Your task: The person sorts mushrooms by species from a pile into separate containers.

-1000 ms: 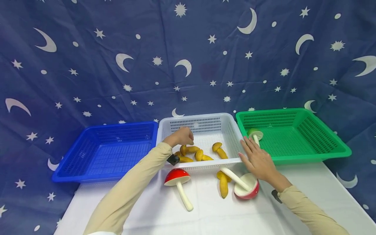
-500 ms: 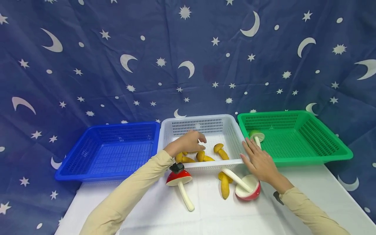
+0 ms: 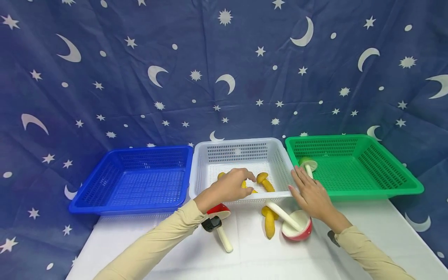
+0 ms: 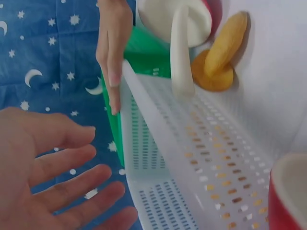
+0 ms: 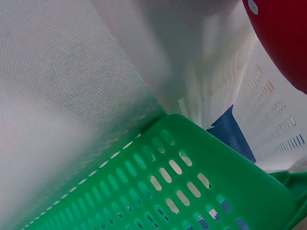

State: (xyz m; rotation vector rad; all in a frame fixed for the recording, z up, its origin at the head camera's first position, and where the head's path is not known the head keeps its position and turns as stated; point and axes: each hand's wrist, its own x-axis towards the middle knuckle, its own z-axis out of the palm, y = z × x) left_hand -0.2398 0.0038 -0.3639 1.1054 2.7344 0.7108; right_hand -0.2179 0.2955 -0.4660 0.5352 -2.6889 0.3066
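1. Left hand (image 3: 229,188): I see it over the near rim of the white basket (image 3: 241,149), fingers (image 4: 72,189) spread and relaxed, clamped on nothing; the fingertips reach toward the yellow mushrooms (image 3: 264,181) lying inside the basket.

2. Right hand (image 3: 311,192): flat, fingers straight and together, resting along the right wall of the white basket, in the gap between it and the green basket (image 3: 378,155). It holds nothing.

3. White basket: centre of the surface (image 3: 252,256), far side. It holds several small yellow mushrooms near its near wall; some are hidden behind my left hand.

4. Green basket: right of the white one, just beside it. One green-capped mushroom (image 3: 308,164) lies at its near left corner.

5. Blue basket (image 3: 140,179): left of the white one, just beside it.

6. On the surface, near side of the white basket: a red mushroom (image 3: 220,219) partly under my left wrist, a yellow mushroom (image 3: 269,223), and a second red mushroom (image 3: 297,229) lying cap-down with its white stem leaning toward the white basket, just beside my right wrist.
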